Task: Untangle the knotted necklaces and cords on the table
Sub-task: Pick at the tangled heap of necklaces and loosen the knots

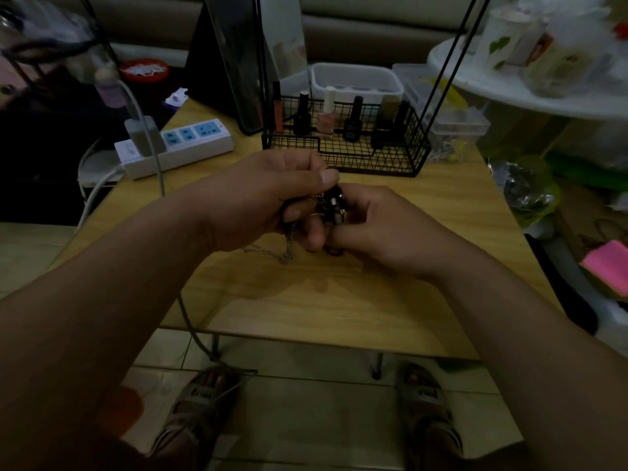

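Dark cord-and-silver-chain tangle (331,207) held just over the pale wooden table (339,300).
Left hand (265,198) pinches it from nine o'clock, right hand (380,229) curls round it from three; likely light, limp and slippery, so grip beside the knot.

Both hands, left (268,195) and right (370,226), pinch a dark knotted tangle (331,205) above the wooden table (339,300).

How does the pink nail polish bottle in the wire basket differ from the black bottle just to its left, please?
The pink bottle has a pale pink body, while the black bottle is dark all over. The pink bottle carries a white cap; the black bottle's cap is black. Both stand upright, side by side, in the wire basket.
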Demonstrator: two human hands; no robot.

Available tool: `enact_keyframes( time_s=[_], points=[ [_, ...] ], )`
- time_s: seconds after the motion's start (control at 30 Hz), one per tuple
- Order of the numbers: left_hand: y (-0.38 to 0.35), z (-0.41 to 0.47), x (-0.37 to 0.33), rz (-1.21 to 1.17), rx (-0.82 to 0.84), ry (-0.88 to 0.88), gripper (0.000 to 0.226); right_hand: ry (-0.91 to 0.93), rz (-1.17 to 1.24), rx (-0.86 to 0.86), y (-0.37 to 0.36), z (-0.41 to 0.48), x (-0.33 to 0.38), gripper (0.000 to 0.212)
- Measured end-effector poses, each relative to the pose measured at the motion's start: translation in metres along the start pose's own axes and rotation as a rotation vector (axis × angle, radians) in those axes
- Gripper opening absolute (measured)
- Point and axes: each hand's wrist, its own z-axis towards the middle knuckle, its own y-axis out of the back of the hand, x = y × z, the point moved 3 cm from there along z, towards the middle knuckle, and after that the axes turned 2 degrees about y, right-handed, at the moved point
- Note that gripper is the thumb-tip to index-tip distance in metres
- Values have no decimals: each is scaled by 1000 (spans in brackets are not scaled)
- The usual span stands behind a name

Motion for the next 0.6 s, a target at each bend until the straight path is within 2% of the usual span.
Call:
enact_keyframes(
  time_s=[0.07,0.17,0.27,0.33,0.4,0.5,0.6],
  points=[
    [5,-3,-1,4,7,10,17,-1,26,0,4,-1,-1,18],
    [12,-6,-4,32,-11,39,15,-31,67,39,10,-4,-4,37],
    [14,-8,-5,32,-23,51,14,-76,229,87,11,-8,-1,35],
    [16,-8,-6,35,-54,51,14,-139,285,43,13,-10,1,37],
    [19,-7,-5,55,-99,51,14,-192,164,-63,20,-10,-1,42],
    [22,-7,-3,123,-178,78,14,-240,-25,-151,31,-11,-10,32],
    [20,-7,-2,161,-195,117,13,-256,-9,-188,36,-13,-13,27]
  ],
)
